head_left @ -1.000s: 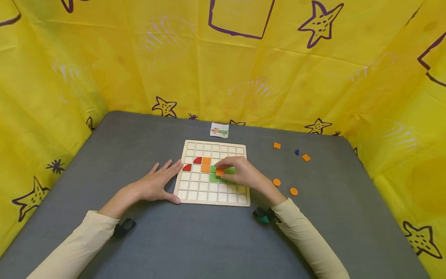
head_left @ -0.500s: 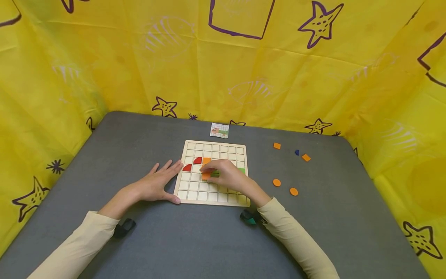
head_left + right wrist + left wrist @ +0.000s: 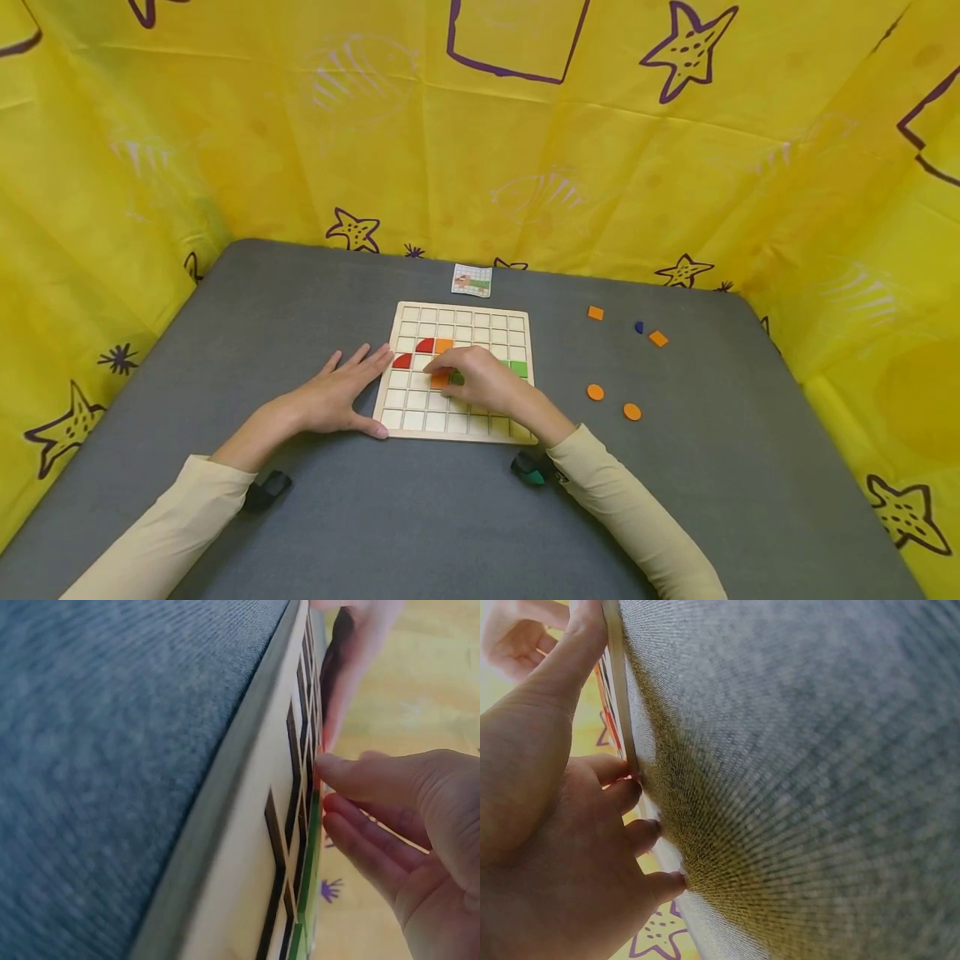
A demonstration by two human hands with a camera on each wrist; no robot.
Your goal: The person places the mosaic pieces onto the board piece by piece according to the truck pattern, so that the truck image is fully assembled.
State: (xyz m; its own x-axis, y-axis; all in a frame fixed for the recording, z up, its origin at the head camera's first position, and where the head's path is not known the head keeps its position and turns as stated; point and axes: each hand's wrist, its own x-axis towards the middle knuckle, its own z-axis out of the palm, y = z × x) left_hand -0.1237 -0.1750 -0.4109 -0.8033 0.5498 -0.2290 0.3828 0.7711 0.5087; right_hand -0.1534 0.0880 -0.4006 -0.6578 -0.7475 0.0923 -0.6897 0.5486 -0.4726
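A pale wooden grid board (image 3: pixel 416 421) lies on the table. My left hand (image 3: pixel 330 400) is spread flat at its left edge, fingertips and thumb touching the rim. My right hand (image 3: pixel 487 383) is over the middle of the board, thumb and fingers pinching an orange square tile (image 3: pixel 439 381) low at a cell. Just above that tile sits another orange tile (image 3: pixel 444 345), partly covered by the fingers. Red quarter-round tiles (image 3: pixel 425 345) occupy cells at the left. Green tiles (image 3: pixel 518 368) show at the right; more of the green is hidden under my right hand.
Behind the board lies a small printed pattern card (image 3: pixel 472 281). To the right are loose orange squares (image 3: pixel 596 313), orange discs (image 3: pixel 632 412) and a small blue piece (image 3: pixel 639 327). A yellow patterned cloth (image 3: pixel 480 150) encloses the table's back and sides.
My right hand has moved left across the board with the orange square tile, from above the green tiles to the cell below the orange ones. My left hand has stayed put.
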